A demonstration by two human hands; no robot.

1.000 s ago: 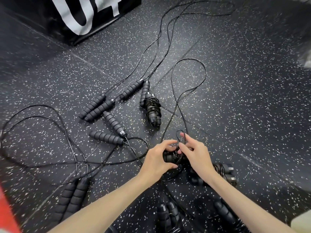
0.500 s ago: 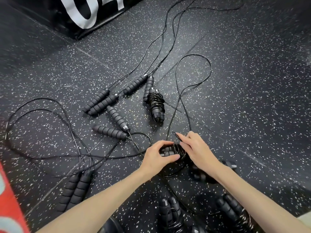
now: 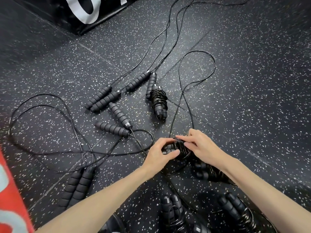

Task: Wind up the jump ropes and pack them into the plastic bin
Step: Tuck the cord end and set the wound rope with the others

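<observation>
Left hand [image 3: 159, 154] grips paired handles [image 3: 169, 147] of a part-wound rope, thumb under, fingers curled over top. Right hand [image 3: 201, 146] just beside it, fingers pinching the cord [image 3: 180, 91] against the coils; loose cord loops away beyond both hands. Wound rope [image 3: 158, 101] lies past the hands. Unwound ropes [image 3: 104, 98] spread left of left hand. More wound bundles [image 3: 171, 209] near the wrists. Bin not clearly visible.

Black ropes are lying across the speckled floor — 1 wound bundle [image 3: 159, 102] resting upright-ish, another bundle [image 3: 180, 149] sitting half-coiled, loose foam handles [image 3: 111, 128] scattered nearby.
</observation>
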